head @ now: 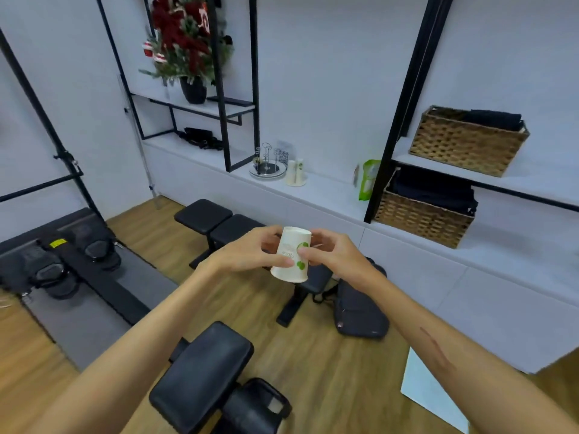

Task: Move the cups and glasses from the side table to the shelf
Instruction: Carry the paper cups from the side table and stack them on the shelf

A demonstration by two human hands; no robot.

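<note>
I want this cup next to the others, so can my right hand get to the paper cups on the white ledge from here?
Probably not yet. The right hand and left hand both hold the paper cup, and the black benches stand before the ledge cups.

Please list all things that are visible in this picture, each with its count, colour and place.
paper cup: 1, white with green print, upside down, held in both hands
paper cups: 2, white, on the long white counter
glass rack: 1, metal, on the counter left of the cups
green packet: 1, counter
wicker baskets: 2, brown, right shelves, dark cloth inside
decorated tree: 1, green and red, black pot, upper left shelf
padded stools: several, black, wooden floor
bag: 1, dark, floor
left hand: grips cup
right hand: grips cup
</note>
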